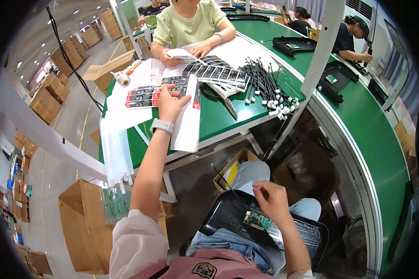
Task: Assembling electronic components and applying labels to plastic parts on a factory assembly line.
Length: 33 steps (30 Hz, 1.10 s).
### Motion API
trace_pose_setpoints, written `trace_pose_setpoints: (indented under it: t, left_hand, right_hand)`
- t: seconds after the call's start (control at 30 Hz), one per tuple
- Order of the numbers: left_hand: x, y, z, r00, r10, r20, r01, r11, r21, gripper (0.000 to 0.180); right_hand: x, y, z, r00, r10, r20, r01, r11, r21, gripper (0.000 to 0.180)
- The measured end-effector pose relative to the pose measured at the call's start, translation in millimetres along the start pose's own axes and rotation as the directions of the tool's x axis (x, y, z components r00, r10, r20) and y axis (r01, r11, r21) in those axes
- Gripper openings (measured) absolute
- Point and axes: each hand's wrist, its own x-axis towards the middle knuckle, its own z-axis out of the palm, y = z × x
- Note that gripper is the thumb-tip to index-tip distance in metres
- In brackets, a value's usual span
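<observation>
My left hand [171,103] reaches over the edge of the green table. Its thumb and fingers close on a label sheet [186,132], whose white part hangs past the edge. Beneath and beside it lie more sheets of black and red labels [142,96]. On my lap rests a black plastic housing [223,209] with a small green circuit board [257,220] in it and a thin dark cable rising from its far side. Above the board, my right hand [272,201] has its fingertips pinched together. What they hold, if anything, is too small to tell.
Pliers [229,106] and a bundle of black cables with white connectors [265,86] lie on the table [214,125]. White strips [114,149] hang over its left corner. Across sits a co-worker [188,25]. Open cardboard boxes [81,223] stand on the floor; a metal post [319,51] rises at right.
</observation>
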Motion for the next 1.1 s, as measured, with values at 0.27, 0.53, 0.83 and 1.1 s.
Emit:
trace_pose_setpoints:
  t: [0.27, 0.53, 0.83, 1.1]
  left_hand:
    - [-103, 102, -51, 0.779, 0.552, 0.297, -0.364, 0.784, -0.502, 0.034]
    - [-140, 128, -45, 0.575, 0.706, 0.414, -0.611, 0.707, -0.357, 0.044]
    - [-159, 134, -10, 0.342, 0.842, 0.417, -0.714, 0.522, -0.467, 0.024]
    - [-167, 147, -2, 0.098, 0.925, 0.367, -0.964, 0.179, -0.194, 0.019]
  right_hand:
    - [99, -51, -29, 0.936, -0.180, -0.303, 0.285, 0.892, 0.351, 0.045]
    - [69, -47, -55, 0.993, -0.056, -0.101, 0.093, 0.901, 0.424, 0.010]
    - [37, -59, -67, 0.970, -0.151, -0.192, 0.193, 0.954, 0.228, 0.013]
    - [34, -53, -66, 0.857, -0.368, -0.362, 0.352, 0.929, -0.112, 0.024]
